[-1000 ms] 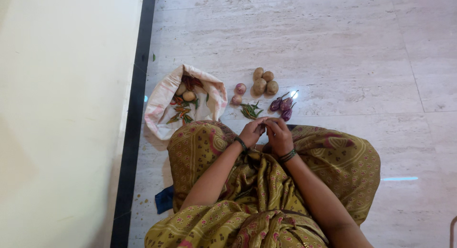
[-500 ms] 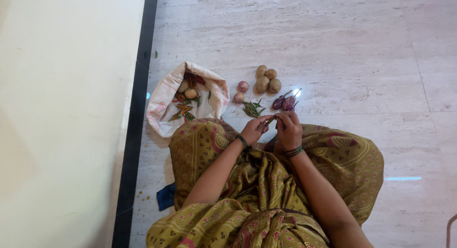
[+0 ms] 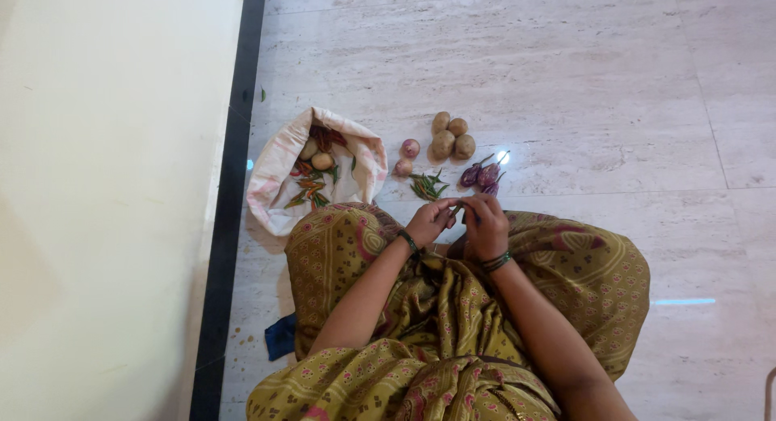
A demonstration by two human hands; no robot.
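My left hand point(image 3: 428, 221) and right hand point(image 3: 485, 223) have drawn closer since a moment ago, fingers pinching a green chilli point(image 3: 457, 208) above my lap, near the chilli pile point(image 3: 427, 186) on the floor.

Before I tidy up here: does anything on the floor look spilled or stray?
Mostly orderly: potatoes, onions, brinjals and chillies lie in separate groups. One small green leaf lies alone by the dark border strip, away from the cloth bag.
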